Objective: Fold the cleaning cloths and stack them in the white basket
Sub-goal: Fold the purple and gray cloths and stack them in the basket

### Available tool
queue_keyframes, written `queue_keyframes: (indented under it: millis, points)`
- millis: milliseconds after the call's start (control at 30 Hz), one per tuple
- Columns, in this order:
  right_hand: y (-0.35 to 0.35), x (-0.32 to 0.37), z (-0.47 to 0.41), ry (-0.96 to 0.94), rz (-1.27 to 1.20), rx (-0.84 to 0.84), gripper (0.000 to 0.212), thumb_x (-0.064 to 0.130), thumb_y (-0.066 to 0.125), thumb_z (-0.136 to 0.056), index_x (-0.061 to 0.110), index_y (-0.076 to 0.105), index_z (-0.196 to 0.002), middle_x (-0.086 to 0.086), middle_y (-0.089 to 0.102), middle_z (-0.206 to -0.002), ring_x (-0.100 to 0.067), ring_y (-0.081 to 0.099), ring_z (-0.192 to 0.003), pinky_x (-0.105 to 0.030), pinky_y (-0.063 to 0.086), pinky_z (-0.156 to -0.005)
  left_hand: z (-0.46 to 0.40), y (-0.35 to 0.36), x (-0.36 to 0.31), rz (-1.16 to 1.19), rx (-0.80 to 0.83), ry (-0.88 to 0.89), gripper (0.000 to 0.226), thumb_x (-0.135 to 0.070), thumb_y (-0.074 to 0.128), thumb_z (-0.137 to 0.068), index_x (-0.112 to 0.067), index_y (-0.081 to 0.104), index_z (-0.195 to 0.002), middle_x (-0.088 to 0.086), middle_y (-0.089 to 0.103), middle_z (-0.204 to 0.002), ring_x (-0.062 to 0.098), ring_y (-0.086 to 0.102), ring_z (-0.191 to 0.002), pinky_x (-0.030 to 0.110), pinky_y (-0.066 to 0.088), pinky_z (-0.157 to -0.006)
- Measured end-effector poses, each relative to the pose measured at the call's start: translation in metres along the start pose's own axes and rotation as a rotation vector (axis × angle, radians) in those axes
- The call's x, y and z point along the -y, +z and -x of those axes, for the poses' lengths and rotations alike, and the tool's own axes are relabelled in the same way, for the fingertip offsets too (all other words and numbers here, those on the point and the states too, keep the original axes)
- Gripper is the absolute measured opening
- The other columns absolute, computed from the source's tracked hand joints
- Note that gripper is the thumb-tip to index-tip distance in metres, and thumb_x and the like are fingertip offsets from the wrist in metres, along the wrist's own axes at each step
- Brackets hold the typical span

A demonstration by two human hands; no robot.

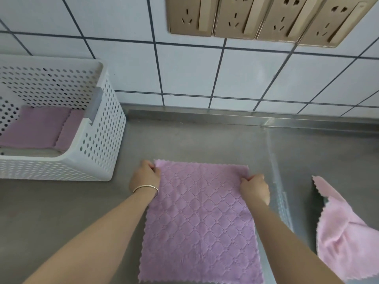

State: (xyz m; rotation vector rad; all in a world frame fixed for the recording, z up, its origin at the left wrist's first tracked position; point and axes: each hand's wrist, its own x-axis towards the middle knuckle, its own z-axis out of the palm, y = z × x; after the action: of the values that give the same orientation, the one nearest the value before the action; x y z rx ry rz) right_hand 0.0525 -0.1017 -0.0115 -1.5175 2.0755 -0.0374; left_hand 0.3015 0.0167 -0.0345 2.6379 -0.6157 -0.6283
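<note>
A purple quilted cleaning cloth (pixel 200 220) lies spread flat on the steel counter in front of me. My left hand (pixel 144 176) pinches its far left corner, a bangle on that wrist. My right hand (pixel 254 186) pinches its far right corner. The white perforated basket (pixel 102 140) stands at the left against the wall. A folded purple cloth (pixel 39 128) lies on its bottom. A pink cloth (pixel 344 238) lies crumpled at the right.
The steel counter (pixel 194 136) runs back to a white tiled wall (pixel 184 68) with a row of gold sockets (pixel 266 17) above. A raised seam in the counter (pixel 276 181) runs between the purple cloth and the pink one.
</note>
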Motion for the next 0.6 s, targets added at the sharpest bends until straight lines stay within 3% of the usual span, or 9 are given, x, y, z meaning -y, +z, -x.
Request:
queue_keyframes:
  millis: [67, 167, 267, 367, 433, 500, 600]
  points:
    - [-0.001, 0.000, 0.005, 0.001, -0.060, -0.050, 0.029, 0.019, 0.050, -0.091, 0.000, 0.040, -0.111, -0.026, 0.059, -0.112, -0.042, 0.056, -0.107, -0.043, 0.044, -0.085, 0.005, -0.006, -0.001, -0.006, -0.031, 0.016, 0.014, -0.030, 0.051, -0.088, -0.017, 0.045, -0.090, 0.011, 0.065, -0.087, 0.035, 0.062, -0.084, 0.034, 0.045, -0.071]
    - [-0.008, -0.006, 0.017, -0.077, -0.130, -0.113, 0.019, 0.014, 0.043, -0.092, 0.005, 0.039, -0.108, -0.022, 0.059, -0.111, -0.039, 0.057, -0.097, -0.038, 0.039, -0.074, 0.017, -0.020, 0.002, -0.070, -0.015, 0.196, 0.015, -0.027, 0.050, -0.089, -0.018, 0.038, -0.087, 0.011, 0.065, -0.087, 0.035, 0.061, -0.080, 0.034, 0.044, -0.068]
    - [-0.008, -0.022, 0.041, -0.333, -0.055, -0.107, 0.027, 0.012, 0.048, -0.089, 0.008, 0.043, -0.114, -0.011, 0.055, -0.114, -0.033, 0.056, -0.089, -0.032, 0.037, -0.067, 0.044, -0.027, 0.015, -0.156, 0.031, 0.466, 0.008, -0.018, 0.052, -0.087, -0.015, 0.049, -0.094, 0.006, 0.063, -0.095, 0.032, 0.060, -0.085, 0.032, 0.042, -0.066]
    - [0.009, -0.046, 0.078, -0.735, 0.109, -0.100, 0.034, 0.006, 0.065, -0.077, 0.012, 0.057, -0.110, -0.006, 0.059, -0.103, -0.028, 0.059, -0.090, -0.034, 0.049, -0.062, 0.081, -0.015, 0.039, -0.158, 0.076, 0.809, 0.025, -0.015, 0.057, -0.074, -0.017, 0.059, -0.100, 0.005, 0.063, -0.098, 0.029, 0.064, -0.082, 0.033, 0.053, -0.065]
    - [0.023, -0.062, 0.107, -0.950, 0.201, -0.078, 0.038, 0.007, 0.079, -0.059, 0.015, 0.067, -0.095, -0.002, 0.064, -0.090, -0.026, 0.062, -0.079, -0.033, 0.054, -0.056, 0.112, -0.006, 0.055, -0.238, 0.093, 0.973, 0.035, -0.027, 0.054, -0.067, -0.025, 0.054, -0.102, 0.000, 0.064, -0.093, 0.022, 0.066, -0.075, 0.027, 0.055, -0.062]
    - [0.036, -0.072, 0.128, -1.068, 0.271, -0.032, 0.043, 0.019, 0.081, -0.051, 0.022, 0.069, -0.092, 0.004, 0.067, -0.091, -0.020, 0.064, -0.079, -0.029, 0.055, -0.056, 0.139, 0.005, 0.065, -0.307, 0.111, 1.052, 0.045, -0.044, 0.047, -0.065, -0.028, 0.050, -0.107, -0.006, 0.065, -0.097, 0.014, 0.066, -0.081, 0.025, 0.056, -0.071]
    - [0.046, -0.091, 0.151, -1.119, 0.392, 0.029, 0.034, 0.034, 0.062, -0.065, 0.024, 0.070, -0.096, 0.004, 0.069, -0.105, -0.017, 0.067, -0.094, -0.030, 0.058, -0.069, 0.171, 0.017, 0.081, -0.396, 0.105, 1.097, 0.060, -0.058, 0.040, -0.060, -0.026, 0.047, -0.111, -0.008, 0.066, -0.104, 0.012, 0.064, -0.098, 0.031, 0.056, -0.080]
